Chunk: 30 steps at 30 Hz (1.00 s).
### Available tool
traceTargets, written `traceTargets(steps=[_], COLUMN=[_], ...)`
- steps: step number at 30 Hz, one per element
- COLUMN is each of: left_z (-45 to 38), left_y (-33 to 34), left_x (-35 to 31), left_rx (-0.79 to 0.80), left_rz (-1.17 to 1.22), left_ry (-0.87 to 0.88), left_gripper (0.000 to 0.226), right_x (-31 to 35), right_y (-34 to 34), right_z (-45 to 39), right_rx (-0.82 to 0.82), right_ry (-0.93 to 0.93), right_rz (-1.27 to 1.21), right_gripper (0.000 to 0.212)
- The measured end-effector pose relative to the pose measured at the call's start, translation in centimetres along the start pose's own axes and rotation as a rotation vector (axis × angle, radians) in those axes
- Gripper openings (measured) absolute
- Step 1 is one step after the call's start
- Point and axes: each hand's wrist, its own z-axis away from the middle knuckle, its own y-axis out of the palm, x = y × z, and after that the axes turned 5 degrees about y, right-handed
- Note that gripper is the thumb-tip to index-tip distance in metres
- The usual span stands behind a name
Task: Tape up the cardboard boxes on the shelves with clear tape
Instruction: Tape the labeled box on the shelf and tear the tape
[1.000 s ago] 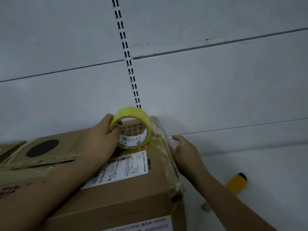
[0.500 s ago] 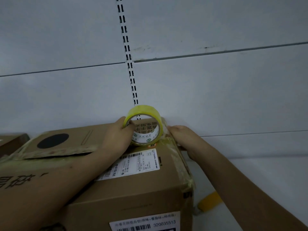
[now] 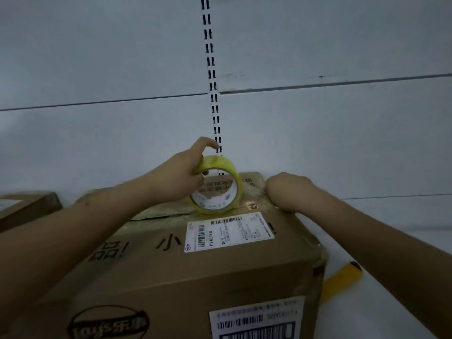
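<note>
Gripping the tape roll (image 3: 216,185) near the middle of the frame, the fingers (image 3: 198,176) of the left hand (image 3: 179,178) were curled over its rim, with the forefinger raised above it. The roll was stood on edge on the far part of the box top, over the flap seam. Just right of it, the right hand (image 3: 285,190) was curled at the far right corner of the cardboard box (image 3: 195,277), apparently pressing down the tape end; whether anything was pinched there could not be told. A shine of clear tape was seen between roll and right hand.

The box filled the lower middle of the frame on the white shelf (image 3: 403,241), its shipping label (image 3: 230,232) set just in front of the roll. A second box (image 3: 27,206) was seen at the left edge, and a yellow-handled tool (image 3: 341,277), partly hidden, at the lower right.

The step in hand was judged to be the anchoring of a strip at the right edge. For the next move, the roll would need to be drawn leftward along the seam while the end was kept pressed.
</note>
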Motion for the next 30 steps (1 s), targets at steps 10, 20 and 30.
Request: traceTargets(steps=[10,20,30], left_z=[2.8,3.2,4.0], left_y=[-0.2,1.1,-0.4], left_x=[5.9,8.4,6.5], left_rx=[-0.043,-0.076,-0.07], left_rz=[0.101,0.229,0.097], left_ry=[0.337,0.422,0.483], left_gripper=[0.078,0.067,0.058], right_x=[1.8,3.8,4.0], right_y=[-2.0,-4.9,0.9], right_z=[2.8,1.9,0.7], right_rx=[0.004,-0.015,0.071], right_ry=[0.098,0.164,0.075], right_rz=[0.123,0.124,0.027], right_gripper=[0.023,0.043,0.055])
